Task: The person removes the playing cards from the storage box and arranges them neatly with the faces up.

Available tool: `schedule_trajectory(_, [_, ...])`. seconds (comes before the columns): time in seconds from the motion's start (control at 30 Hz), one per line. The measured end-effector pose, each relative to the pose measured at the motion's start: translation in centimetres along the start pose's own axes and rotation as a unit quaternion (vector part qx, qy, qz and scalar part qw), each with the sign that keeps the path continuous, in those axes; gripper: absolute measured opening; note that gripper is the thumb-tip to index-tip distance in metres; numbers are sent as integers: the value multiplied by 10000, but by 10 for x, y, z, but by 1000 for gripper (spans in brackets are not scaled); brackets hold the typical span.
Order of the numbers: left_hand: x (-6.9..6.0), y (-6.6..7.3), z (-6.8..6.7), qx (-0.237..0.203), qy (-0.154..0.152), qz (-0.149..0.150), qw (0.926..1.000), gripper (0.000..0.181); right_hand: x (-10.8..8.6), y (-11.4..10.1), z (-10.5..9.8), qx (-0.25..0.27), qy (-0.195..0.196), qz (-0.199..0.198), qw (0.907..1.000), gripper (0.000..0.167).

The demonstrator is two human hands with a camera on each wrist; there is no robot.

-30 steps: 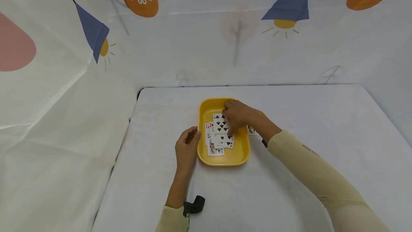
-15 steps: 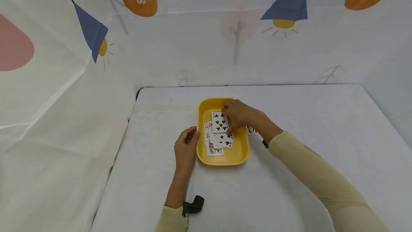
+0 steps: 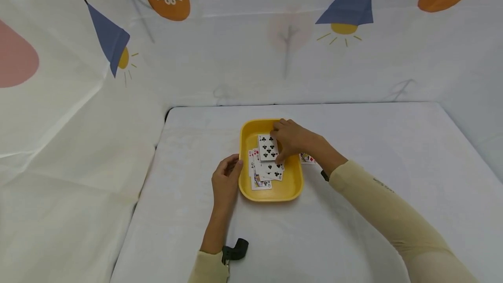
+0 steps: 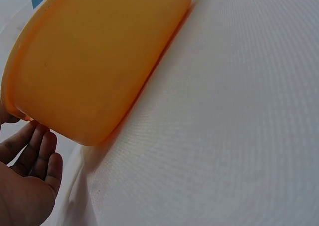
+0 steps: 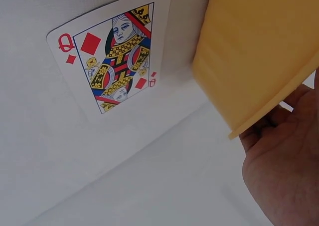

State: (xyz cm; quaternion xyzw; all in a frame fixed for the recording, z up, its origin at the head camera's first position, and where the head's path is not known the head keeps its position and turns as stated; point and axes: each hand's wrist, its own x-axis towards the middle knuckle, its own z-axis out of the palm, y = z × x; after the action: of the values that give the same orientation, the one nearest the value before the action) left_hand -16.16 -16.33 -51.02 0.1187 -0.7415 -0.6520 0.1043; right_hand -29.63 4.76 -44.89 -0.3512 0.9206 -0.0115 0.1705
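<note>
- Seven of clubs [image 3: 267, 147]: in the yellow tray [image 3: 290, 192], toward its far part; the right hand [image 3: 292, 137] pinches it at its right side, thumb near, fingertips far. Whether more cards lie against its back, I cannot tell.
- It should be light, thin, springy and slick, easily creased; a gentle hold on opposite edges suits it.
- Loose playing cards [image 3: 272, 170] overlap at its near side and would likely slide if brushed.
- Left hand [image 3: 225, 179] pinches the tray's left rim; the tray looks stiff, easily steadied there.
- Queen of diamonds [image 5: 119, 56] lies right of the tray on white cloth [image 3: 177, 187].
</note>
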Motion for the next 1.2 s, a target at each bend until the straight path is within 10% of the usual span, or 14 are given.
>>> schedule_trajectory(1.2, [-1, 2, -1, 29, -89, -199, 9998, 32, -82, 26, -27, -3, 774, 153, 9969, 89])
